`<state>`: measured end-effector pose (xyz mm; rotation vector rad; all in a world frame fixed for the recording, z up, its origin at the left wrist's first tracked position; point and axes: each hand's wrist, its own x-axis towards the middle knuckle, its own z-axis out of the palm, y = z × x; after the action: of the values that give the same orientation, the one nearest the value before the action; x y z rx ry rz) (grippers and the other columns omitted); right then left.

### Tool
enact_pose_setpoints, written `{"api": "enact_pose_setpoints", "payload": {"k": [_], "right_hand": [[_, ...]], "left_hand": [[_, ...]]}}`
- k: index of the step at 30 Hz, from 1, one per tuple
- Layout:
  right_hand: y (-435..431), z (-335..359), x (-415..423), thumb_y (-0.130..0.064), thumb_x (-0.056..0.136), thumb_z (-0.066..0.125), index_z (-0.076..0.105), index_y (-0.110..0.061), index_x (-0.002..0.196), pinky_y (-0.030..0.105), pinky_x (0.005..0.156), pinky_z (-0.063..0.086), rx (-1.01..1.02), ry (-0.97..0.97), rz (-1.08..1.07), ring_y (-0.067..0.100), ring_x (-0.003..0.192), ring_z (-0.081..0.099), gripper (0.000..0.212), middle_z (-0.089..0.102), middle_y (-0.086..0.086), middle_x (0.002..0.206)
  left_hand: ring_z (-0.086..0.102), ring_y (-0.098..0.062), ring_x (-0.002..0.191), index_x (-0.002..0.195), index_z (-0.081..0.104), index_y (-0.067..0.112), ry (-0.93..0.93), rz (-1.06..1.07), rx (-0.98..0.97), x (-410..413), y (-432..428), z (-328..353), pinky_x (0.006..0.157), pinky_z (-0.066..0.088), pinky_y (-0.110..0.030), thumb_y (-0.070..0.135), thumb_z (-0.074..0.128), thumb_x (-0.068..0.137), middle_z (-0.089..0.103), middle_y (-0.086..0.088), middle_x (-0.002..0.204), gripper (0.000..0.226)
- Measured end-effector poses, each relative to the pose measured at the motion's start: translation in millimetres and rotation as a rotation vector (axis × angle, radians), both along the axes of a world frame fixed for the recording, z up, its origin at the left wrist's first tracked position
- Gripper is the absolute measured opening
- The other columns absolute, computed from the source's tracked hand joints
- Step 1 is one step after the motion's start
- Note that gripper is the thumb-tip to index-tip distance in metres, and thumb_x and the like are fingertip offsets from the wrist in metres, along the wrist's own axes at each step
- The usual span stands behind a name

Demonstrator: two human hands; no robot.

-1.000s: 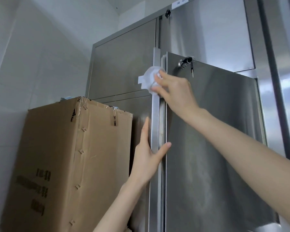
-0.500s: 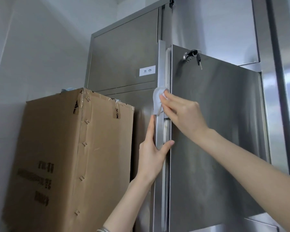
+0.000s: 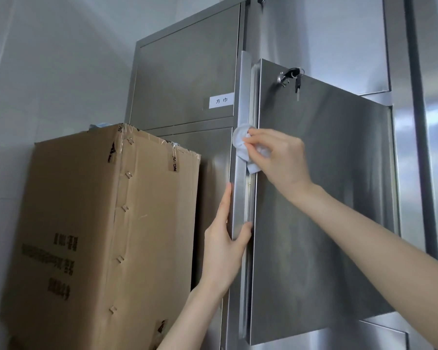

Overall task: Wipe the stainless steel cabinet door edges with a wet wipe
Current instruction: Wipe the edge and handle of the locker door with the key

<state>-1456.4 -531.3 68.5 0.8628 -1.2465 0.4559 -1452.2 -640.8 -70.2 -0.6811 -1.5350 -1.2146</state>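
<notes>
A stainless steel cabinet door (image 3: 321,203) stands swung open toward me, its vertical edge strip (image 3: 242,102) facing left. My right hand (image 3: 280,157) pinches a white wet wipe (image 3: 240,145) and presses it around that edge at about mid height. Lower down, my left hand (image 3: 224,243) steadies the same edge, fingers straight along its left side and thumb on the front. A key bunch (image 3: 292,77) hangs from the lock near the door's top.
A tall taped cardboard box (image 3: 99,236) stands close to the left of the cabinet, against the white tiled wall (image 3: 48,72). A small white label (image 3: 221,100) sits on the upper left cabinet panel. More steel panels (image 3: 339,34) lie behind and right.
My right hand has slid the wipe down the door edge, from near the top to mid height. My left hand has stayed on the lower edge.
</notes>
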Motion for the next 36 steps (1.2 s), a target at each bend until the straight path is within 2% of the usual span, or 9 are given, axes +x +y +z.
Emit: {"api": "enact_pose_setpoints", "payload": {"k": [4,8,12,17,22,26,28,31,36], "right_hand": [[-9,-10,-2,0.004,0.078,0.065,0.073,-0.004,0.095,0.036,0.062,0.055,-0.005,0.008,-0.019,0.029,0.073,0.068,0.020,0.072,0.010,0.102],[-4,-37,-7,0.005,0.077,0.068,0.074,-0.004,0.087,0.029,0.046,0.051,0.085,0.085,-0.101,0.028,0.054,0.062,0.015,0.072,0.009,0.101],[-4,-13,-5,-0.013,0.079,0.070,0.073,-0.002,0.079,0.037,0.049,0.054,0.077,0.108,-0.059,0.031,0.057,0.064,0.012,0.072,0.011,0.094],[-14,-45,-18,-0.007,0.075,0.073,0.072,-0.001,0.073,0.033,0.048,0.053,-0.045,0.106,0.020,0.030,0.061,0.066,0.007,0.073,0.010,0.095],[0,-43,-22,0.002,0.073,0.072,0.070,0.000,0.070,0.032,0.054,0.054,0.061,0.178,0.003,0.024,0.069,0.070,0.005,0.073,0.009,0.092],[-2,-25,-25,0.008,0.074,0.069,0.073,-0.001,0.090,0.024,0.063,0.048,0.030,0.214,-0.031,0.021,0.068,0.066,0.019,0.073,0.007,0.087],[-1,-43,-32,0.010,0.076,0.067,0.072,0.000,0.095,0.026,0.073,0.050,0.064,0.234,-0.046,0.022,0.084,0.070,0.022,0.072,0.010,0.097],[5,-84,-43,0.011,0.078,0.067,0.071,0.002,0.100,0.032,0.081,0.054,0.173,0.232,-0.047,0.026,0.098,0.067,0.024,0.070,0.014,0.105],[15,-67,-45,0.011,0.081,0.064,0.071,0.001,0.102,0.037,0.074,0.058,0.266,0.275,-0.087,0.028,0.099,0.067,0.024,0.070,0.014,0.105]], "left_hand": [[0.046,0.006,0.058,0.141,0.020,0.045,-0.031,0.044,0.016,-8,3,-7,0.070,0.038,0.000,-0.004,0.055,0.087,0.053,0.051,0.092,0.081],[0.032,-0.007,0.045,0.140,0.019,0.048,-0.041,0.047,0.037,-7,5,-8,0.056,0.034,-0.007,-0.004,0.054,0.086,0.047,0.017,0.057,0.083],[0.031,-0.007,0.045,0.137,0.020,0.052,-0.034,0.067,0.063,-9,8,-9,0.053,0.033,-0.008,-0.004,0.054,0.087,0.054,-0.007,0.065,0.082],[0.042,-0.005,0.055,0.141,0.020,0.047,-0.054,0.072,0.045,-14,5,-11,0.062,0.038,-0.006,-0.001,0.054,0.088,0.052,0.037,0.071,0.079],[0.048,0.020,0.067,0.147,0.024,0.035,-0.044,0.025,0.034,-14,3,-14,0.071,0.035,0.004,-0.001,0.055,0.090,0.048,0.050,0.073,0.074],[0.047,0.008,0.070,0.147,0.017,0.045,-0.049,0.036,-0.013,-7,2,-40,0.075,0.037,0.001,0.013,0.060,0.090,0.046,0.055,0.101,0.078],[0.051,0.012,0.079,0.145,0.017,0.046,-0.061,0.015,0.004,-3,3,-48,0.080,0.035,0.001,0.021,0.060,0.086,0.038,0.049,0.129,0.077],[0.039,0.015,0.126,0.146,0.016,0.042,-0.090,0.010,-0.013,-2,1,-48,0.102,0.031,-0.006,0.026,0.062,0.082,0.028,0.040,0.143,0.080],[0.025,0.007,0.139,0.151,0.014,0.033,-0.119,-0.025,-0.067,1,-4,-48,0.116,0.024,-0.022,0.024,0.063,0.081,0.027,0.025,0.152,0.086]]}}
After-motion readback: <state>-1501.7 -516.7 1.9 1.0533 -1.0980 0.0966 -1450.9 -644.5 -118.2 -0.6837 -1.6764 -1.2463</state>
